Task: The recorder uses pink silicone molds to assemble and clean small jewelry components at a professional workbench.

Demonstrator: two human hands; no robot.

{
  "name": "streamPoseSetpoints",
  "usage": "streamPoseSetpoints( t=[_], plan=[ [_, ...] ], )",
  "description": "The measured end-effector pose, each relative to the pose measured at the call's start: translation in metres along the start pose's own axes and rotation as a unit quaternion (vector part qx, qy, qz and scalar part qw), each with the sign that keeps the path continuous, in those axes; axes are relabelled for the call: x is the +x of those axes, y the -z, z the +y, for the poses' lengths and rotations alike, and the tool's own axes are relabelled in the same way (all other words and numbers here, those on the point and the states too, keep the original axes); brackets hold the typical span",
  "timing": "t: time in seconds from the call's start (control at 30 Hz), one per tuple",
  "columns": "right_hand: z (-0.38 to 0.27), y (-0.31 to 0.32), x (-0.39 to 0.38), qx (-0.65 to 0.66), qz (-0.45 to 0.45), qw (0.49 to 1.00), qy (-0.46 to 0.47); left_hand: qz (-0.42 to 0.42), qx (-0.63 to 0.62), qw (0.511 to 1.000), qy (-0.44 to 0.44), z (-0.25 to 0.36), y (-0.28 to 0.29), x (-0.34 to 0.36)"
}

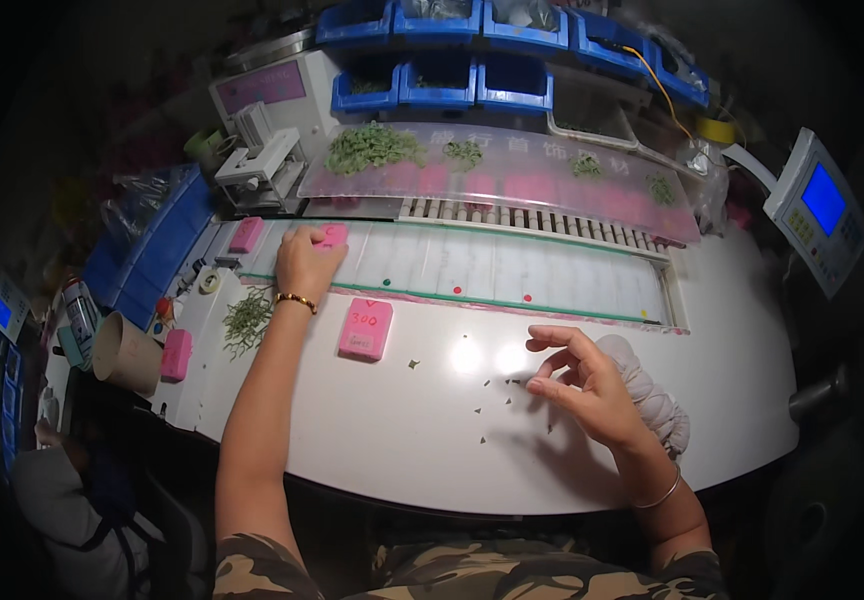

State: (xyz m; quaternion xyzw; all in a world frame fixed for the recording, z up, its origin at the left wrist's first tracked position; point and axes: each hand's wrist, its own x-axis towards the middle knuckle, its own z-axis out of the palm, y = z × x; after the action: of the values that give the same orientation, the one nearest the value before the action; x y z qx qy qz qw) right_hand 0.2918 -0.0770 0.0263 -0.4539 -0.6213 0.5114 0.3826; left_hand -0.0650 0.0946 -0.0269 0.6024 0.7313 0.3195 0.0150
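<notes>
Pink block (333, 236) up on the white belt (422, 262), left hand (305, 262) right against it, grip unclear! Right hand (589, 392) curls loosely near scattered dark pieces (478, 410); whether it's pinching one, can't tell.

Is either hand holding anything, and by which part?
Left hand: at the left side of a pink block, grip unclear. Right hand: cannot tell whether it pinches anything.
</notes>
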Motion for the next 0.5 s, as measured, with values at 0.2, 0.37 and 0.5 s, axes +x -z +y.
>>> streamPoseSetpoints(
  t=[0.2, 0.37, 0.5],
  plan=[
    [0.000, -0.004, 0.000, -0.024, -0.017, 0.999, 0.029, 0.040, 0.080, 0.991, -0.094, 0.038, 0.017, -0.026],
    [0.006, -0.001, -0.003, -0.036, -0.010, 0.999, 0.018, -0.248, 0.114, 0.961, -0.034, 0.081, 0.047, -0.091],
    [0.004, -0.007, -0.002, -0.011, -0.033, 0.999, -0.031, -0.285, -0.099, 0.939, -0.165, 0.084, 0.043, -0.117]
  ],
)
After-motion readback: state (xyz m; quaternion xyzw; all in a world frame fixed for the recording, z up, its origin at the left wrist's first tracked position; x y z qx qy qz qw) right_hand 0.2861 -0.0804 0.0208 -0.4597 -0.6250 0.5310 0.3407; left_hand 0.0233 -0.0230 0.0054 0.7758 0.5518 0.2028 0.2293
